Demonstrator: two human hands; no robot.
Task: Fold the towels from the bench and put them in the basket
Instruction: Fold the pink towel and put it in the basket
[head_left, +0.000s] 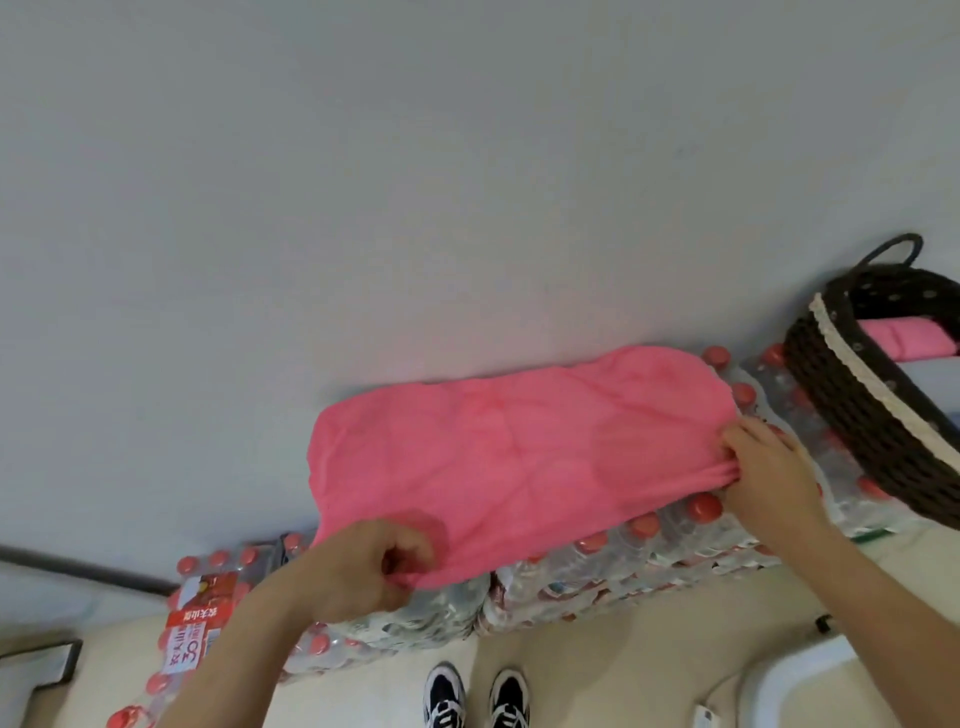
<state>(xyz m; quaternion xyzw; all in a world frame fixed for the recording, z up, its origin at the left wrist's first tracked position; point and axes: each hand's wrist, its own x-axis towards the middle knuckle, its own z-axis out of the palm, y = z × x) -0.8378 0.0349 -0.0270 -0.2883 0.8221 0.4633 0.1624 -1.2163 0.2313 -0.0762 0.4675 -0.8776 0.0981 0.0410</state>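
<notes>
Towel (514, 457): pink, spread flat on shrink-wrapped bottle packs (613, 566), long axis left to right along the wall (415, 182)
Left hand (363, 569): fingers curled, pinching the near-left corner
Right hand (769, 467): grips the bunched right edge
Basket (857, 415): on the packs at right, near the towel's end; a pink towel, probably folded, inside (904, 335)
Room: floor (597, 665) bare before the shoes (475, 696)

Left hand (374, 566), right hand (769, 467): bare. Left forearm (249, 649), right forearm (857, 571): bare up to frame edge. Footwear: matching trainers, seen from above. Left shoe (445, 696), right shoe (509, 696): black uppers, white panels, white laces.
</notes>
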